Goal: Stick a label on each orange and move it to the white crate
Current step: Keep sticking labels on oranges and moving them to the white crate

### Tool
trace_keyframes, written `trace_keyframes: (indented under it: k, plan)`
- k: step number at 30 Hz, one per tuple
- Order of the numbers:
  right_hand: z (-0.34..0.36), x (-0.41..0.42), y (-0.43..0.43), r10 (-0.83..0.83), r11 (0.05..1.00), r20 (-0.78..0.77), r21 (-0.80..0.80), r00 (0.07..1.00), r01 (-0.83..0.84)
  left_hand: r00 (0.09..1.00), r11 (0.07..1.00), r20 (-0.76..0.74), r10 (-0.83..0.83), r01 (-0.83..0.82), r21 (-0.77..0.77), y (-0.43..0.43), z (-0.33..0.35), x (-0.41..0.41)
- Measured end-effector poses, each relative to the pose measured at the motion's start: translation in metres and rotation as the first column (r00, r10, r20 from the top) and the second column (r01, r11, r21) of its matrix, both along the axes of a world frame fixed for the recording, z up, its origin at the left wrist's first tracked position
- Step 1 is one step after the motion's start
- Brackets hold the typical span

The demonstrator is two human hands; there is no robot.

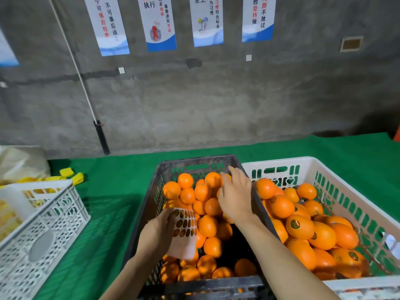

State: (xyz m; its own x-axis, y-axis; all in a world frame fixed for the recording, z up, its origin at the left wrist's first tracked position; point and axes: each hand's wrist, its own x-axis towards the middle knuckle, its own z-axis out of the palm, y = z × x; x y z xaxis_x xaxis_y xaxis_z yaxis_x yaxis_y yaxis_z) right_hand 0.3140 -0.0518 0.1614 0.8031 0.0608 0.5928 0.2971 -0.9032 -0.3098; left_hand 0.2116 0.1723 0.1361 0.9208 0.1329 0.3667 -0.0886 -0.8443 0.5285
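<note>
A black crate [194, 164] in the middle holds several unlabelled oranges [207, 225]. To its right stands the white crate [281, 162], filled with oranges, some with round labels [299, 226]. My left hand [159, 229] grips a white label sheet [184, 230] with rows of dark round stickers, over the black crate's left side. My right hand [236, 195] reaches over the far right of the black crate with straight fingers, resting on the oranges there; whatever is under its palm is hidden.
Everything sits on a green cloth-covered table [112, 191] against a grey concrete wall with posters. A white perforated crate [39, 230] stands at the left with yellow items in it. Yellow pieces [71, 175] and a plastic bag [19, 161] lie behind it.
</note>
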Motion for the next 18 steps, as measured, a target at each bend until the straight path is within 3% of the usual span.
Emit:
trace_keyframes:
  k: [4,7,12,18]
  plan:
    - [-0.003,-0.019,0.036,0.453,0.891,-0.164,0.13,0.877,-0.436,1.0,1.0,-0.024,0.006,-0.006,-0.019,0.004,-0.004,0.004]
    - [-0.016,-0.026,0.049,0.6,0.798,-0.237,0.117,0.764,-0.591,0.999,1.0,-0.026,-0.027,0.027,0.016,0.005,-0.005,0.003]
    - [-0.022,-0.028,0.052,0.669,0.741,-0.308,0.344,0.677,-0.576,1.0,0.998,-0.014,-0.004,0.004,0.057,0.002,-0.004,0.0]
    - [-0.022,-0.03,0.054,0.644,0.752,-0.237,0.368,0.727,-0.546,1.0,1.0,-0.003,-0.003,0.003,-0.017,0.001,-0.002,-0.001]
